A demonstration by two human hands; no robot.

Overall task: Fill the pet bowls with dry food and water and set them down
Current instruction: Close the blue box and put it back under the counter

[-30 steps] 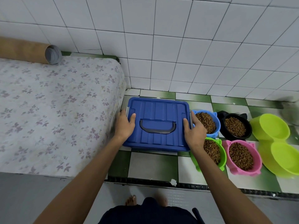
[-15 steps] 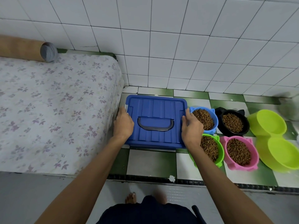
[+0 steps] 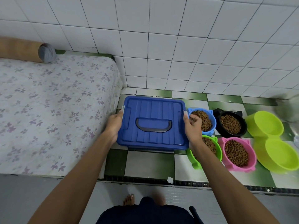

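Green-checked floor, hands (image 3: 114, 125) (image 3: 192, 126) clamped on blue box (image 3: 152, 123) – green bowl (image 3: 216, 151) half hidden.

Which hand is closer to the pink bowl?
The right hand. It is at the right edge of the blue box, with the green bowl between it and the pink bowl. The left hand is at the box's far side.
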